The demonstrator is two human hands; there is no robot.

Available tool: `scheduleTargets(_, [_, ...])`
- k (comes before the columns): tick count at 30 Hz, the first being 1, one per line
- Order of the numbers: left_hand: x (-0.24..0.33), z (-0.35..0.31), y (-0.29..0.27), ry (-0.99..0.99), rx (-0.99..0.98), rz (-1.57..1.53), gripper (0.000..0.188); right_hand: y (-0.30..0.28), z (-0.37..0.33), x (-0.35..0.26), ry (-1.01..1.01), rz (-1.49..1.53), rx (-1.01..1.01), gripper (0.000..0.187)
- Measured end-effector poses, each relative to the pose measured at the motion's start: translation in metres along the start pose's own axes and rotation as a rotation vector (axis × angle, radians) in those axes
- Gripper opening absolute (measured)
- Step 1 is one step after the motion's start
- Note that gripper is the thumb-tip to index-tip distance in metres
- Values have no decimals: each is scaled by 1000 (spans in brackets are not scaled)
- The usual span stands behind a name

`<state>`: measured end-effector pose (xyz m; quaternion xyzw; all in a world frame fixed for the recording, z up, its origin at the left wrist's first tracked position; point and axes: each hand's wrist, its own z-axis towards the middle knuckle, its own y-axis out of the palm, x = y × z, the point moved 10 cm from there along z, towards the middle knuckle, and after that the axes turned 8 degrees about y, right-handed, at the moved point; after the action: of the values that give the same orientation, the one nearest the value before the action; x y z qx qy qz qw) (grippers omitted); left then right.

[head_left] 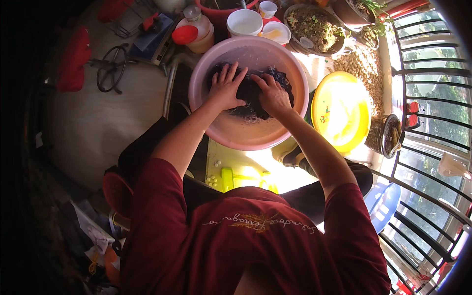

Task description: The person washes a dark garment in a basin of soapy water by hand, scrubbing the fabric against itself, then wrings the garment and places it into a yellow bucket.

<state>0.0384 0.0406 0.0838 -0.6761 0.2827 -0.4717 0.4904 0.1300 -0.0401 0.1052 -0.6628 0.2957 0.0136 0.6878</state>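
Dark cloth (253, 93) lies bunched in the pink basin (246, 137), beneath both hands. Left hand (226, 93): palm down, fingers spread, in contact with the cloth, not closed on it. Right hand (273, 97): back upward, fingers bent, tips against the cloth; whether a fold is gripped cannot be determined.

Just beside the basin, on the right, a yellow basin (342, 118) stands in strong sunlight. Beyond the far rim: a white bowl (245, 22), a red scoop (185, 35) and a planter (312, 30) with soil and greenery. Pale nut-like pieces (361, 69) are spread near the window bars (432, 101). Lower right, a blue basin (383, 206) rests near the bars.
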Motion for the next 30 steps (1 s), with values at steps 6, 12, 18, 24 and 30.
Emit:
scheduleTargets(6, [-10,10,47,23,-74,-24,119,58,3,32,181,-15,-9,59])
scheduleTargets(12, [-28,37,89,-11,-275,-43,126,96,25,54,265,15,3,66])
scheduleTargets(18, [-29,67,77,96,-219,-155,137,94,53,70,263,137,75,68])
scheduleTargets(24, [-37,70,96,9,-170,-238,134,71,57,62,250,240,61,65])
scheduleTargets(30, [-17,44,70,-66,-218,-149,125,23,48,41,193,211,-78,49])
